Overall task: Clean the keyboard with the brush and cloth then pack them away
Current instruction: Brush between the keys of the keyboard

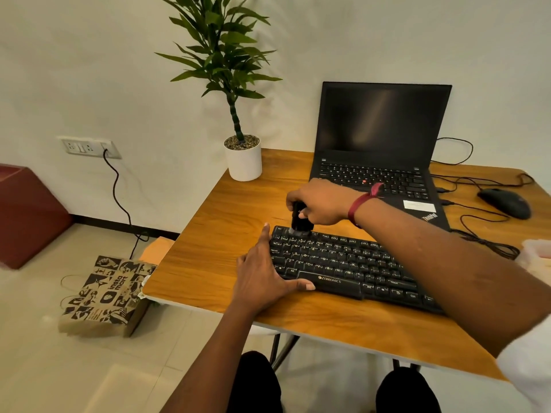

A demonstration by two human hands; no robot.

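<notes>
Zebronics keyboard (343, 263) lies flat on bench (226, 210), its left end against the left hand (262, 272). That hand's fingers are straight and released: index along the end, thumb on the front edge. Fingers of right hand (320, 201) grasp black brush (299, 219), bristles below them on top-left keys. ThinkPad laptop (384, 129) sits just beyond those fingers.

The keyboard (346, 263) reads "ZEBRONICS" at its front edge; the laptop (384, 162) corner reads "ThinkPad"; the bag (107, 296) reads "instamart".
</notes>
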